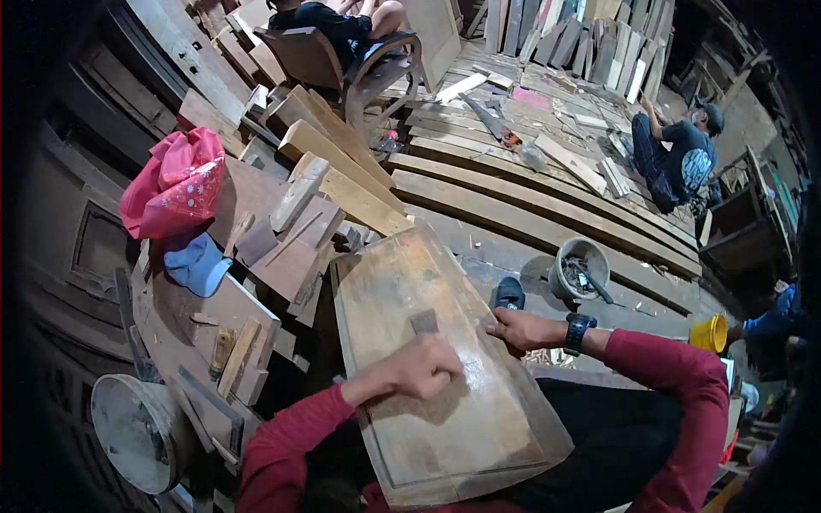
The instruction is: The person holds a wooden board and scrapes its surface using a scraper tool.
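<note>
A wooden panel [410,445] with a grooved border lies tilted across the person's lap, a shiny patch near its middle. My left hand [421,368] is closed in a fist over the panel, its fingers wrapped round a small flat dark piece [424,321] that sticks out beyond the knuckles. What that piece is made of is unclear. On the panel's right edge, my right hand [522,331], with a dark watch on the wrist, grips the wood with its thumb on top and its fingers partly hidden.
A bench [184,329] at left carries a pink bag [177,184], a blue cap [196,263] and wood pieces. Buckets stand at lower left [137,432] and right [580,269]. Long planks [530,205] lie ahead. One person [680,154] sits at right, another [329,30] on a chair.
</note>
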`<action>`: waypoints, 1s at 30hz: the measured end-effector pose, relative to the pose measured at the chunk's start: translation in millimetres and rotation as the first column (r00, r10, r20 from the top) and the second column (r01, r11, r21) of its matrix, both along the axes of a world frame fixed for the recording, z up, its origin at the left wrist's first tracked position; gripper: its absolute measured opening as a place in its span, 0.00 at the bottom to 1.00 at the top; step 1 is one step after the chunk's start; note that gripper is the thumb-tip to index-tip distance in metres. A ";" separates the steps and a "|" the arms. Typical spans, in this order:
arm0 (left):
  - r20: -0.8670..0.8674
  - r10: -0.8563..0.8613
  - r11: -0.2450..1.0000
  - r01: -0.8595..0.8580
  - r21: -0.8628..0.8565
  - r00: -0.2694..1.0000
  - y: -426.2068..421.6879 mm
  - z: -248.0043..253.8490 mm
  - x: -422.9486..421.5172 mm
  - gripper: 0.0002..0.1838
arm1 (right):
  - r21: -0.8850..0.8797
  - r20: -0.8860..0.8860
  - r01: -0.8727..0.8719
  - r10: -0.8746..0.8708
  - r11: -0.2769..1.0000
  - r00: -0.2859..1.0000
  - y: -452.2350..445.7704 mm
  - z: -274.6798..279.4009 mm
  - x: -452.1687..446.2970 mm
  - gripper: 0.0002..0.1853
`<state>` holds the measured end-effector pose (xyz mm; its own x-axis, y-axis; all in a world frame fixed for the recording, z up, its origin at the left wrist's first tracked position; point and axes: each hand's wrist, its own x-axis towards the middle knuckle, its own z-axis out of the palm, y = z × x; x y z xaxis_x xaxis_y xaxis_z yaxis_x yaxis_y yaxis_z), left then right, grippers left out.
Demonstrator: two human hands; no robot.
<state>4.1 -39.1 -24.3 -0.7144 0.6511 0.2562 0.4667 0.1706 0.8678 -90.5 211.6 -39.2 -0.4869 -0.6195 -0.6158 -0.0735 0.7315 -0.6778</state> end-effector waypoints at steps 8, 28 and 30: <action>0.019 -0.264 0.964 0.265 -0.017 0.964 16.4 31.2 24.3 0.09 | -0.023 -0.075 -0.052 0.051 0.998 0.996 5.4 -23.0 -3.6 0.30; 0.033 -0.226 0.974 0.225 0.037 0.974 18.6 35.3 33.1 0.12 | -0.011 0.029 -0.026 0.027 1.000 0.999 5.1 -7.5 -2.9 0.26; 0.043 -0.222 0.973 0.219 0.072 0.974 19.0 22.6 28.2 0.12 | 0.037 -0.053 -0.084 0.086 0.996 0.995 8.6 -14.3 -3.6 0.27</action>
<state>32.3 -20.1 -1.7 -0.5684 0.7766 0.2716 0.4421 0.0099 0.8969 -94.1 220.2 -53.5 -0.4669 -0.6387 -0.6116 -0.1729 0.7442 -0.6452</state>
